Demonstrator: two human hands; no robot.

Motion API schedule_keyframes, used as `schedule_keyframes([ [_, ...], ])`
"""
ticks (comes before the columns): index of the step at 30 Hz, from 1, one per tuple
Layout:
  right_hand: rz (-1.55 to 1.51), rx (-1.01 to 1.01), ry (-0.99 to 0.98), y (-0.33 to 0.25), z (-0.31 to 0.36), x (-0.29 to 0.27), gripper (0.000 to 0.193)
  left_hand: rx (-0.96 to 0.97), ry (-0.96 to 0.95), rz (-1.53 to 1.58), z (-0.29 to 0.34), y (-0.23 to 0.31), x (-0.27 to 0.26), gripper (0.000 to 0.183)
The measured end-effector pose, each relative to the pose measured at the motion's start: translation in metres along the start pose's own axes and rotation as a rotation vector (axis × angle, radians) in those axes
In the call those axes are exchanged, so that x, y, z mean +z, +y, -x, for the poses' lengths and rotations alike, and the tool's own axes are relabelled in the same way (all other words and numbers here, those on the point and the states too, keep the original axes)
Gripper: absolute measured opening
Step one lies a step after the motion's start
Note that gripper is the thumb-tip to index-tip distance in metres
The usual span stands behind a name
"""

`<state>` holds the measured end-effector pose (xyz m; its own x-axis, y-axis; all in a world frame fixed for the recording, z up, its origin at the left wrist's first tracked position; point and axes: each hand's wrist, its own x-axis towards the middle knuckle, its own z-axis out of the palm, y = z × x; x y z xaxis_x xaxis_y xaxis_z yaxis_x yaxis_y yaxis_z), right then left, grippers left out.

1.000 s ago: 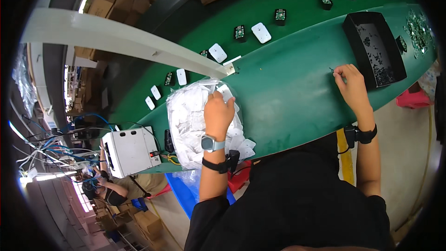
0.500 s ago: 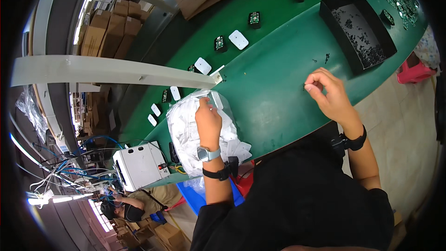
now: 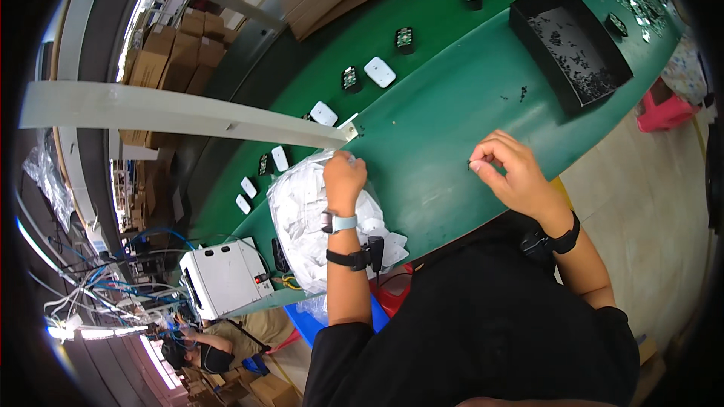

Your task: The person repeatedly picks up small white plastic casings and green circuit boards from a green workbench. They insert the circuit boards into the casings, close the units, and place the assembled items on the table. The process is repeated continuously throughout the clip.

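My right hand (image 3: 513,173) hovers above the green work table (image 3: 445,181), thumb and forefinger pinched on a small black part (image 3: 470,164). The part is too small to make out fully. At the far edge of a clear plastic bag full of flat white plastic covers (image 3: 302,215), my left hand (image 3: 345,181) is closed with its fingers curled; what lies inside them is hidden. Beyond the table, a green belt carries black housings with circuit boards (image 3: 404,39) and loose white covers (image 3: 379,72) in a row.
A black box (image 3: 577,53) of small black parts stands on the right of the table. Past it lies a pile of circuit boards (image 3: 641,1). A pale metal post (image 3: 188,114) crosses the left side. A white machine (image 3: 225,275) and another person (image 3: 207,350) are lower left.
My right hand has shifted left and nearer to me, still pinching the small black part. My left hand has moved slightly right, its fingers more curled over. The view has shifted a little.
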<state>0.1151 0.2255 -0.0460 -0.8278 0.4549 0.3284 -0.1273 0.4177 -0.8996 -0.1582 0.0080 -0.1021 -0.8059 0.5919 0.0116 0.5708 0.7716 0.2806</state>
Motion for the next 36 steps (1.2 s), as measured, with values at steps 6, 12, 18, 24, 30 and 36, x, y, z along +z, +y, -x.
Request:
schedule_keyframes([
  [6,-0.169,0.013,-0.004,-0.015,0.003,0.005,0.008,-0.049,0.041,0.823,0.021,0.016,-0.018,0.026],
  [12,-0.157,-0.183,-0.125,-0.032,-0.014,0.019,0.010,-0.003,-0.472,2.163,0.057,0.079,-0.050,0.013],
  [18,-0.113,-0.184,-0.121,-0.035,-0.010,0.024,0.012,-0.289,-0.672,2.160,0.083,0.119,-0.043,0.035],
  [24,0.035,-0.213,-0.047,-0.038,-0.001,0.019,0.014,-0.430,-0.772,2.217,0.089,0.128,-0.034,0.029],
  [30,0.227,-0.249,0.042,-0.045,0.020,0.018,0.018,-0.198,-0.471,1.816,0.116,0.162,-0.052,0.015],
  [36,0.408,-0.323,0.226,-0.054,0.052,0.017,0.019,-0.094,-0.404,1.746,0.143,0.175,-0.044,0.019],
])
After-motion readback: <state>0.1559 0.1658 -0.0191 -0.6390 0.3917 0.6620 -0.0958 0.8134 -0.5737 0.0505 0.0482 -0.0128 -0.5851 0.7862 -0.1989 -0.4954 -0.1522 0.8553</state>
